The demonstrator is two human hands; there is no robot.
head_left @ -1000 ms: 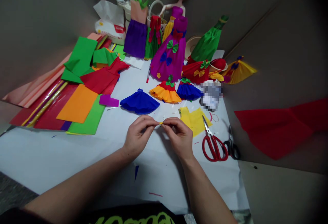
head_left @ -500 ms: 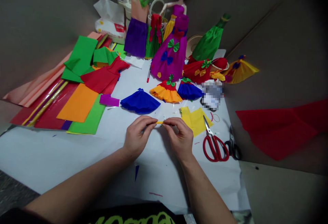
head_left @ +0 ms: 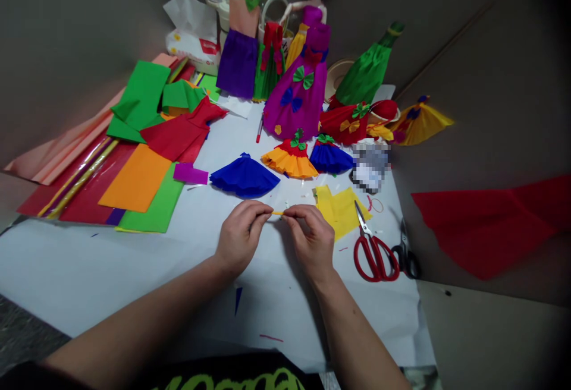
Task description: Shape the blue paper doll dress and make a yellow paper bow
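Between my two hands stretches a thin yellow-orange paper strip (head_left: 278,213), pinched at each end. My left hand (head_left: 241,235) is closed with thumb and fingers on the strip's left end. On the right end, my right hand (head_left: 312,238) pinches the same way. Just beyond my left hand lies a blue pleated paper skirt (head_left: 244,177). Yellow paper (head_left: 342,211) lies beside my right hand, with red-handled scissors (head_left: 373,253) to the right of it. Small paper scraps are scattered around.
Coloured paper sheets (head_left: 134,179) pile up at the left. Toward the back stand a doll (head_left: 312,12), a purple paper dress (head_left: 297,101) and a green paper dress (head_left: 366,75). Black scissors (head_left: 405,256) lie near the right edge; red paper (head_left: 491,223) hangs beyond it.
Both hands keep their pinch on the strip and have barely moved. The strip looks slightly thinner now. The camera view has shifted a little.
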